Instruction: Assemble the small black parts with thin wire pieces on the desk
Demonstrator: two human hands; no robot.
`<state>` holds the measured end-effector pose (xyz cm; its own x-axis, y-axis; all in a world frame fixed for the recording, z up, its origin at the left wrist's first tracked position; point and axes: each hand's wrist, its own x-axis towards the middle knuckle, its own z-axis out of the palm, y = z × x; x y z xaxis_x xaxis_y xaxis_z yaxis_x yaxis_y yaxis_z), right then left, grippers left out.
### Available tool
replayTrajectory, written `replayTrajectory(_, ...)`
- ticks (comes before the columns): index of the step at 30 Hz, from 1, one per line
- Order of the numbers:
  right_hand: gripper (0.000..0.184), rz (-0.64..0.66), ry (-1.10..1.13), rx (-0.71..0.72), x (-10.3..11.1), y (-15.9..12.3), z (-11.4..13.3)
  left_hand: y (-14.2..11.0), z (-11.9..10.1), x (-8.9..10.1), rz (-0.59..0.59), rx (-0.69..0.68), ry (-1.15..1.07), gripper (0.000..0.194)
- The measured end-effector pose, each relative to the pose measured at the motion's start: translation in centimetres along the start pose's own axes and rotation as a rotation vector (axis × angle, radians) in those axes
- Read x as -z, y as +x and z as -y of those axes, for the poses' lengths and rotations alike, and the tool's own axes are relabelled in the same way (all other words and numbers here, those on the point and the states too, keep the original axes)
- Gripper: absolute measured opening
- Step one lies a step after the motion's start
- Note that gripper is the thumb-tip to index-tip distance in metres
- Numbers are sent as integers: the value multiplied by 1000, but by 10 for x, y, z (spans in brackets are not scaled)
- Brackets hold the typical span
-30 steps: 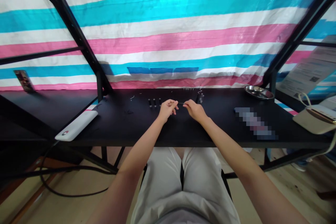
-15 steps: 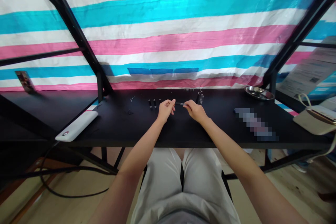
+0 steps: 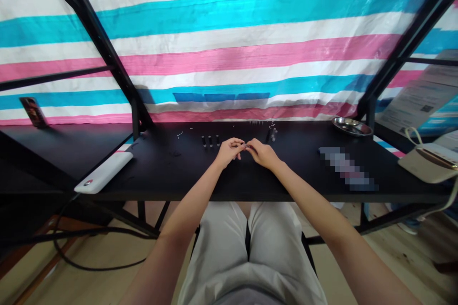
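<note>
Seen from a head-worn camera, a seated person works with both bare hands at the middle of a black counter [image 3: 171, 171]. The left hand [image 3: 229, 152] and right hand [image 3: 263, 154] meet above the counter, the fingers [image 3: 239, 143] of each closed in a tight pinch with the tips touching. They appear to grip a small dark piece [image 3: 245, 145] between them, though it is too small and too covered to make out.

Just beyond the left hand, three short black cylinders [image 3: 210, 141] stand upright in a row. Beyond the right hand, a cluster of small dark parts [image 3: 271, 135] sits below a curl of thin wire [image 3: 272, 125], and a row of tiny pins [image 3: 255, 122] lines the far edge. A scrap of wire [image 3: 179, 135] lies farther left.

A steel dish [image 3: 352, 127] rests at the far edge toward the right, and a pixelated object [image 3: 345, 168] lies nearer the front. A white slab [image 3: 103, 172] sits at the front edge on the left.
</note>
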<state>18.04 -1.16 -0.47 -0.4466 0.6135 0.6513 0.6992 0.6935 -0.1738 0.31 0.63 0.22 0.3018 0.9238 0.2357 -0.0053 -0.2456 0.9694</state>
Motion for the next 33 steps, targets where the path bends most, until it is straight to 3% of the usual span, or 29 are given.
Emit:
replayTrajectory(16,19,131,95,-40,-10,-1,-10,-1,-2,-3,115,78,-10,20)
replayTrajectory(19,21,60,40,-210,-7,-1,-22,-1,-1,-3,75,41,39,17)
replayTrajectory(22,23,-23,-78,-494,2,-4,-40,0,1,-2,26,-1,122,13)
replayTrajectory(25,21,-6,-138,-726,10,-9,-56,0,5,-1,20,-28,191,12)
replayTrajectory(28,23,51,-159,-817,13,-10,-63,1,7,-1,31,-30,240,12)
replayTrajectory(33,27,116,-180,-848,9,-7,-64,0,9,-1,51,-17,288,12)
